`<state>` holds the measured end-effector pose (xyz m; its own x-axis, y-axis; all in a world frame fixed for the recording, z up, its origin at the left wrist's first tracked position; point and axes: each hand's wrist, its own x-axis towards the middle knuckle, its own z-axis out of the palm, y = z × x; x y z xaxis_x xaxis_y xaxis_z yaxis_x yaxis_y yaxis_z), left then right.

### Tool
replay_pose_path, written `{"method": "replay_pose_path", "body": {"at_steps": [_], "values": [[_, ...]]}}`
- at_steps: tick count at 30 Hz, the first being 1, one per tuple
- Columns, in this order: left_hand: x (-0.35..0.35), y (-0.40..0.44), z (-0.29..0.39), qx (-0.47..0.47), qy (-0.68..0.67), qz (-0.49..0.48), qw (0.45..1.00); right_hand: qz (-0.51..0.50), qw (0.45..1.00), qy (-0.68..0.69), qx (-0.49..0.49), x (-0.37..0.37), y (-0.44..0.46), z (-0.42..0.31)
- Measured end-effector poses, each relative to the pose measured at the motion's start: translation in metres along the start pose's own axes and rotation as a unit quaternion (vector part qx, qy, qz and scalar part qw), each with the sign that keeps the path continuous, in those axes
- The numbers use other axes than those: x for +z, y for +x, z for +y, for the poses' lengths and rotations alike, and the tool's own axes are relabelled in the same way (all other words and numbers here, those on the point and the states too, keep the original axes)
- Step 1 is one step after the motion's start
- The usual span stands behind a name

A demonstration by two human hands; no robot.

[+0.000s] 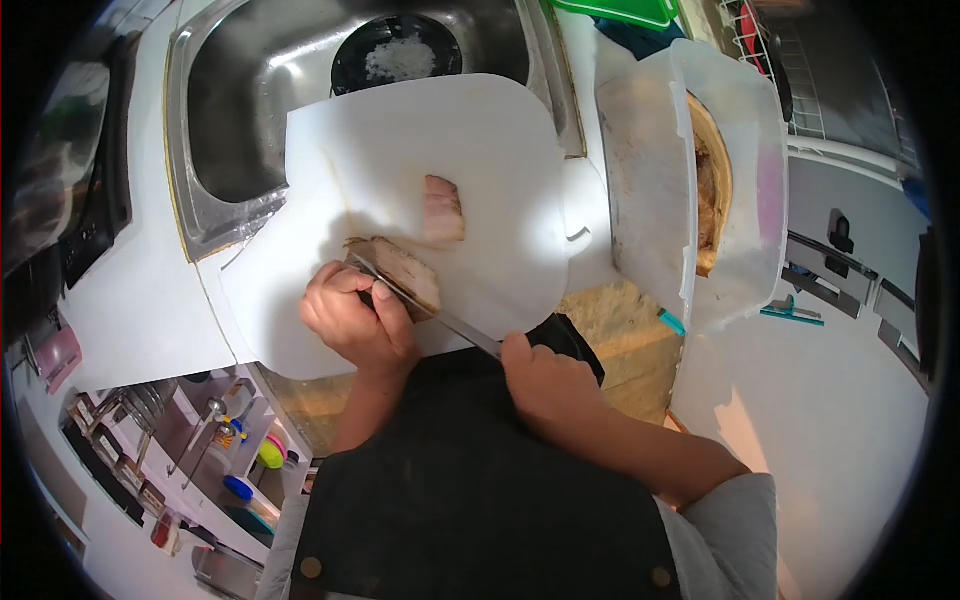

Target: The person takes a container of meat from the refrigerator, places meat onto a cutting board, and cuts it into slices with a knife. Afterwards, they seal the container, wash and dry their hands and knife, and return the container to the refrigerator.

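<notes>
A piece of cooked pork (405,268) with a dark rind lies near the front of the white cutting board (500,150). My left hand (355,310) is closed on the near side of this piece, fingers bent and thumb beside the blade. In my right hand (550,380) is a knife (455,325), its handle hidden by the fingers. The blade points up and left, lying along the pork close to my left fingertips. Farther back on the board rests a cut slice of pork (444,209), apart from both hands.
Behind the board is a steel sink (250,110) with a black bowl (350,65) holding white bits; the board overlaps its near edge. To the right, a clear plastic container (745,130) holds a larger brown-edged piece (708,190). Shelves with utensils (220,430) stand lower left.
</notes>
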<state>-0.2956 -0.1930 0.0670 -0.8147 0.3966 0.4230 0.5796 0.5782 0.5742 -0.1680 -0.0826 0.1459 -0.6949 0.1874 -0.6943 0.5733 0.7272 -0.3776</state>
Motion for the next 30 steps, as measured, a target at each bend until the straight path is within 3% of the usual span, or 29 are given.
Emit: {"method": "replay_pose_path", "body": {"at_steps": [2,4,7,11,13,17,20,22,28,30], "values": [[-0.003,0.001,0.002,-0.003,-0.005,-0.027,1.0,-0.025,0.999,-0.032,0.018,0.003,0.003,-0.001],[-0.004,0.001,0.002,-0.002,-0.007,-0.029,1.0,0.032,0.999,-0.002,-0.006,0.007,0.024,-0.008],[-0.004,0.002,0.004,0.0,0.001,-0.031,1.0,0.037,0.999,0.014,-0.01,0.001,0.02,-0.007],[-0.004,0.001,0.003,0.003,0.004,-0.033,0.999,-0.004,0.999,-0.022,0.025,0.005,0.009,0.0],[-0.002,0.001,0.0,0.004,-0.001,-0.028,1.0,0.042,0.998,-0.002,-0.039,0.012,0.03,-0.001],[-0.004,0.001,0.002,0.009,0.009,-0.029,0.999,0.031,0.998,0.041,-0.027,0.007,0.024,0.0],[-0.001,0.001,0.002,-0.003,-0.005,-0.019,1.0,0.042,0.998,-0.041,0.004,0.014,0.02,0.005],[-0.002,0.002,0.002,0.001,0.006,-0.019,1.0,0.083,0.996,0.007,-0.038,0.016,0.036,0.003],[-0.001,0.002,0.0,0.01,0.007,-0.017,1.0,0.0,1.0,-0.003,0.021,0.003,0.026,0.003],[-0.002,0.0,0.001,0.006,-0.007,-0.016,1.0,0.024,1.0,0.009,-0.005,0.009,0.045,0.007]]}}
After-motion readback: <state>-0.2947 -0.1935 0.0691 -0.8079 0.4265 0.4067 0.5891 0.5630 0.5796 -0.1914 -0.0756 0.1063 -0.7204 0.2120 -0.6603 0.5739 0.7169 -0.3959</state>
